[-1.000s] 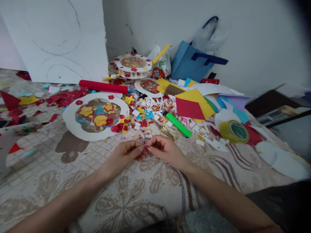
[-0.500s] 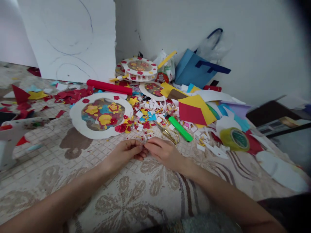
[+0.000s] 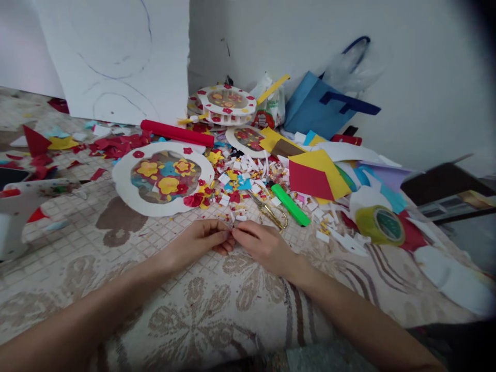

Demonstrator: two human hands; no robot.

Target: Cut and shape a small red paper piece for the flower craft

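Note:
My left hand and my right hand meet fingertip to fingertip above the patterned cloth. Both are closed in a pinch; whatever lies between the fingers is too small to make out. Just beyond my left hand is a white scalloped ring with a see-through middle covered in yellow, blue and red paper flowers. Gold-handled scissors rest past my right hand, beside a bright green cutter. Small white squares and red and yellow paper scraps are heaped beyond my fingertips.
A red roll, a white layered flower-trimmed piece and a blue bag stand towards the wall. On the right are coloured sheets and yellow tape. A white board leans at back left; a glue gun lies left.
The view has shifted slightly, so the background sits a little higher and further right. Both hands keep their pinch at nearly the same spot.

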